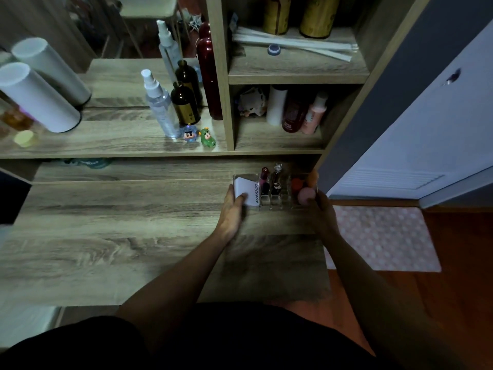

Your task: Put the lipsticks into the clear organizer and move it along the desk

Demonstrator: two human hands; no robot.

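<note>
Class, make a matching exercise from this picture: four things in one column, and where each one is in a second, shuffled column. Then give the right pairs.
Things
1. White tube
2. Two lipsticks
3. Toy figures
4. Pink mat

Places
A. On the floor, right of the desk
B. Middle slots of the organizer
C. On the shelf, by the spray bottle
D. Left end of the organizer, under the left hand

Pairs: 1-D, 2-B, 3-C, 4-A

Wood-grain desk [120,236] — clear organizer [274,201] stands at its right end.
</note>
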